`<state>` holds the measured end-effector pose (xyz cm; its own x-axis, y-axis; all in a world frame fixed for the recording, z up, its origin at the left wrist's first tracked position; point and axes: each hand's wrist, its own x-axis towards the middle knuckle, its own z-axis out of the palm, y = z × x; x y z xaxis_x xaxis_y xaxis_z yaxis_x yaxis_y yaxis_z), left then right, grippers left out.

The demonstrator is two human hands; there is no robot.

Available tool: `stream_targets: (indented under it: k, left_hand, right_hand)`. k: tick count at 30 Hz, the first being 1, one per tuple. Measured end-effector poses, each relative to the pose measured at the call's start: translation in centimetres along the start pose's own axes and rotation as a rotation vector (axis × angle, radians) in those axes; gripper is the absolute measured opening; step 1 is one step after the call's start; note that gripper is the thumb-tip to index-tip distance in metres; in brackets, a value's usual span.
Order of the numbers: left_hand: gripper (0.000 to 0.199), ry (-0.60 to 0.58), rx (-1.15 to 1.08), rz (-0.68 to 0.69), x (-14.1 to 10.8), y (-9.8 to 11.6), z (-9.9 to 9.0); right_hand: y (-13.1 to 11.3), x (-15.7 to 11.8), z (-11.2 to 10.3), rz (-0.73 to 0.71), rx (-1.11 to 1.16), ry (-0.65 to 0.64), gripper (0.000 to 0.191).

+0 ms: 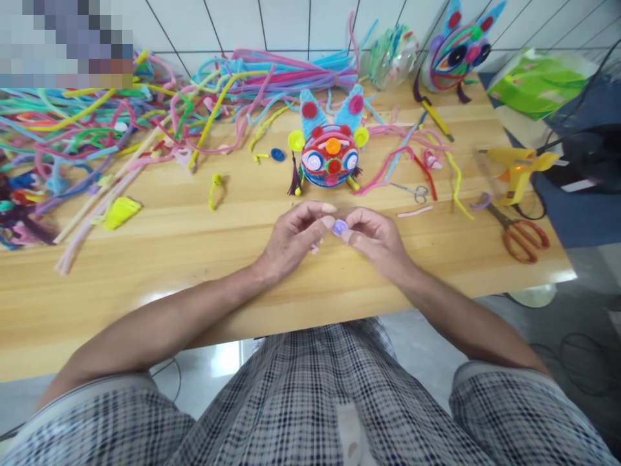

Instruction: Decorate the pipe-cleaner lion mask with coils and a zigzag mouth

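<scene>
Between my two hands, just above the table, is a small purple coil of pipe cleaner [339, 228]. My left hand [305, 232] pinches its left side with thumb and fingers, while my right hand [371, 234] pinches the right side. Beyond them stands a colourful animal head [330, 158] made of coiled pipe cleaners, with blue ears, round white-and-blue eyes and yellow discs at its sides. Tiny pink scraps [316, 246] lie under my left hand. A short pale pink piece of pipe cleaner [414, 211] rests right of my right hand.
Loose pipe cleaners [111, 129] heap up at the left and back. On the right are small scissors [414, 191], orange-handled scissors [524, 239], a yellow glue gun [521, 169] and a yellow cutter knife [437, 121]. A second animal head [456, 58] stands at the back right beside a clear ball [394, 57].
</scene>
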<state>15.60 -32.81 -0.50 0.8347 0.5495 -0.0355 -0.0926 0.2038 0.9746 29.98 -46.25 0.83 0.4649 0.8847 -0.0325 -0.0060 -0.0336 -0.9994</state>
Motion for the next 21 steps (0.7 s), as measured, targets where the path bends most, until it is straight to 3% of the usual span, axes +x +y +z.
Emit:
stream_targets:
  k: [4, 13, 21]
  left_hand:
    - [0.046, -0.002, 0.034, 0.046, 0.14, -0.03, -0.15]
    - [0.033, 0.035, 0.075, 0.147, -0.01, -0.47, 0.62]
    - [0.029, 0.016, 0.055, 0.162, 0.09, -0.76, 0.29]
  right_hand:
    - [0.12, -0.11, -0.01, -0.004, 0.010, 0.015, 0.041]
    - [0.33, -0.50, 0.93, -0.129, 0.066, 0.240, 0.044]
    - [0.26, -0.75, 0.55, -0.141, 0.002, 0.219, 0.043]
